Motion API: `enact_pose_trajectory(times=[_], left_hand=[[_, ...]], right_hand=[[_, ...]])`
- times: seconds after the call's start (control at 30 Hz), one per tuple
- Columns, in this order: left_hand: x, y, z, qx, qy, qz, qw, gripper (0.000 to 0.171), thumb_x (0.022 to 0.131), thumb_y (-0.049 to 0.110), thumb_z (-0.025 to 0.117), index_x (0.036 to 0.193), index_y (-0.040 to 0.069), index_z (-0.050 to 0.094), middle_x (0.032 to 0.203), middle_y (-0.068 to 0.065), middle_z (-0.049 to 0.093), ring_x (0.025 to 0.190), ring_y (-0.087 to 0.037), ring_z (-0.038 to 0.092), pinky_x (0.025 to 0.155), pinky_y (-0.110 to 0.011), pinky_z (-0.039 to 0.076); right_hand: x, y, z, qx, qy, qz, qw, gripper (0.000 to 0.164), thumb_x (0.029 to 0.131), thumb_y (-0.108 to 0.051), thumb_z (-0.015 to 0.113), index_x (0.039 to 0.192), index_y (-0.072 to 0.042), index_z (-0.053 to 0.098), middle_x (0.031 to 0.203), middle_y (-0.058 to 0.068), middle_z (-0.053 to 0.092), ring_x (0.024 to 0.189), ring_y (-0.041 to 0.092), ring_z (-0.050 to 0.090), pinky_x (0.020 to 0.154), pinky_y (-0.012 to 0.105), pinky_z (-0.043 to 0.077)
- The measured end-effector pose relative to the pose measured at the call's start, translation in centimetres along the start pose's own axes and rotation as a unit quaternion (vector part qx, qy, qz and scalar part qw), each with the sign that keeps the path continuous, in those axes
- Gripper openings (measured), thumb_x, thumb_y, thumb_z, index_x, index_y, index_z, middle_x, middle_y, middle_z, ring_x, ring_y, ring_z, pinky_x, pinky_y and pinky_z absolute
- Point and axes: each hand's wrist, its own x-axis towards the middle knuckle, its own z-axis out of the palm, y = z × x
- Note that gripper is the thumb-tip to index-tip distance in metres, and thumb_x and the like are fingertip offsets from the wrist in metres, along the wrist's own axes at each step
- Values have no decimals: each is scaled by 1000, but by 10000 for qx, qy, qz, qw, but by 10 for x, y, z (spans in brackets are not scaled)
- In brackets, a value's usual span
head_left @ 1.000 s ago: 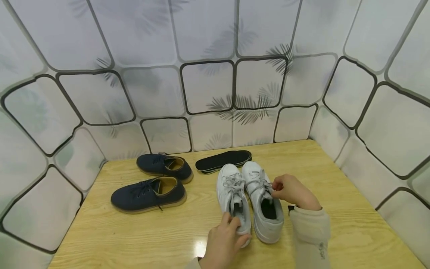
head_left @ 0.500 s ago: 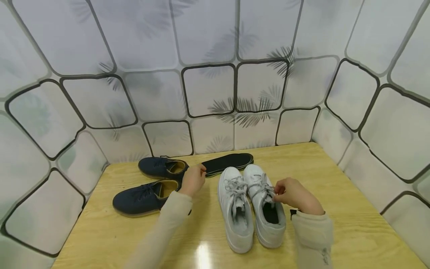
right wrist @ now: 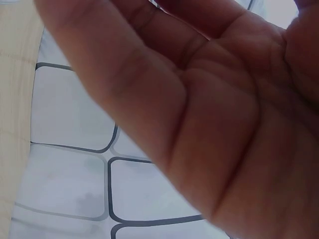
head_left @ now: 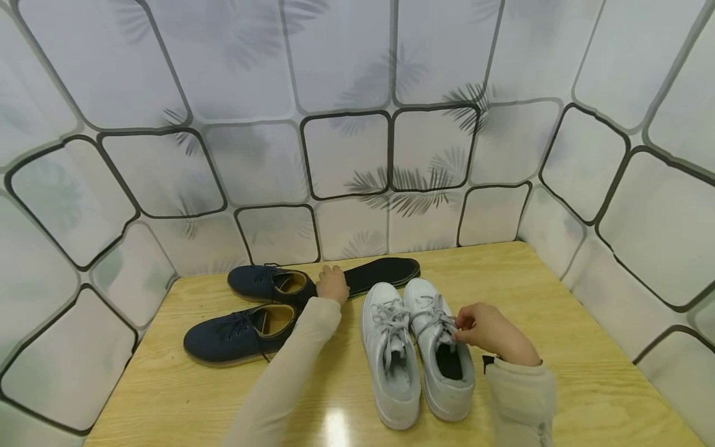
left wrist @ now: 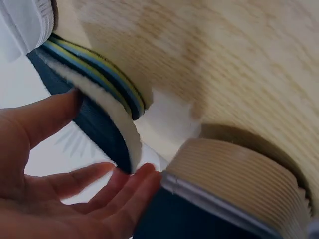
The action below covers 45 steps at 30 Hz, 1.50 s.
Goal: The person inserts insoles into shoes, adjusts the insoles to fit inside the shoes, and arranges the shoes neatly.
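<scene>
My left hand (head_left: 332, 284) is at the left end of a stack of black insoles (head_left: 385, 272). In the left wrist view, the thumb lies on the dark face of the top insole (left wrist: 102, 124) and the fingers are at its tip. That tip stands apart from the striped-edged insoles (left wrist: 112, 79) beneath. My right hand (head_left: 491, 332) pinches the lace or tongue area of the right white sneaker (head_left: 449, 394); the exact contact is hidden. The left white sneaker (head_left: 398, 397) stands beside it, laces loose. Only the palm and fingers of the right hand (right wrist: 199, 99) show in the right wrist view.
Two navy lace-up shoes stand at the left, a front one (head_left: 223, 338) and a rear one (head_left: 254, 282), close to my left forearm. Patterned cloth walls (head_left: 346, 155) enclose the wooden tabletop (head_left: 530, 292) at the back and sides.
My left hand has left the heel of the left white sneaker and gone forward and left to the insoles, lifting the top one's tip. The right hand has stayed at the right sneaker.
</scene>
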Motion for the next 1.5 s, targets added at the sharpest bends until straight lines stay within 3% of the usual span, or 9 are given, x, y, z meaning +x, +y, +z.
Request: enact_pose_trajectory(times=[0.2, 0.37, 0.43, 0.57, 0.67, 0.87, 1.17, 1.37, 1.5], left_hand=[[0, -7, -16, -399, 478, 301, 9976, 17, 75, 9, 69, 91, 5, 64, 95, -15, 54, 87, -31, 52, 68, -41, 47], [-14, -17, -38, -1765, 949, 438, 9787, 8, 76, 11, 69, 80, 7, 64, 75, -7, 61, 66, -22, 57, 60, -36, 46], [-27, -19, -50, -2632, 1322, 405, 9548, 11, 75, 13, 70, 80, 6, 64, 71, -7, 61, 63, -21, 56, 59, -34, 46], [-62, -15, -73, -4688, 1442, 315, 8709, 18, 76, 13, 69, 85, 1, 59, 72, -9, 56, 62, -20, 57, 57, -30, 49], [-86, -5, -87, -5560, 1255, 299, 8211, 20, 77, 10, 68, 88, -2, 56, 72, -10, 54, 60, -23, 59, 54, -27, 50], [-122, 12, -117, -5901, 1319, 566, 7944, 19, 77, 4, 66, 92, -4, 57, 74, -16, 58, 64, -34, 60, 57, -28, 50], [-139, 19, -126, -6998, 152, 1052, 7064, 26, 81, 17, 64, 100, 0, 60, 90, -16, 64, 74, -28, 64, 72, -37, 50], [-151, 35, -121, -7094, -187, 1225, 6939, 31, 81, 24, 64, 97, -2, 62, 87, -13, 64, 71, -23, 64, 73, -39, 49], [-158, 45, -118, -7025, -300, 1307, 6989, 27, 82, 23, 63, 95, -1, 63, 84, -14, 64, 70, -20, 62, 70, -38, 50]], right_hand=[[3, -3, -2, -106, 49, -92, 9999, 9, 74, -8, 66, 74, -6, 58, 68, 1, 55, 61, 13, 49, 55, 29, 41], [2, -6, -1, -153, 42, -45, 9999, 10, 73, -7, 66, 72, -6, 56, 66, 0, 54, 59, 13, 47, 53, 29, 40], [1, -5, 0, -161, 26, -15, 9999, 10, 73, -7, 66, 72, -6, 56, 65, 0, 54, 59, 13, 47, 53, 29, 40], [-1, -4, 2, -200, 28, 61, 9998, 11, 72, -7, 67, 71, -5, 56, 65, 0, 53, 59, 13, 46, 53, 29, 39], [-1, -4, 2, -265, 67, 86, 9996, 11, 72, -7, 67, 71, -5, 56, 65, 0, 53, 59, 13, 46, 53, 29, 39], [-2, -6, -1, -265, 6, 140, 9995, 13, 76, -13, 66, 84, -3, 63, 74, 2, 57, 65, 15, 52, 56, 30, 43], [-13, -41, 0, 501, 1688, -1190, 9771, 26, 87, -22, 56, 110, -12, 60, 100, 2, 61, 85, 13, 59, 70, 27, 49], [-16, -79, 18, 2619, 1316, -2357, 9266, 30, 89, -4, 48, 119, -3, 51, 101, 13, 61, 83, 19, 62, 68, 32, 51], [-17, -91, 25, 3465, 1039, -2264, 9044, 25, 89, -2, 49, 113, 4, 51, 99, 19, 59, 82, 25, 63, 68, 38, 50]])
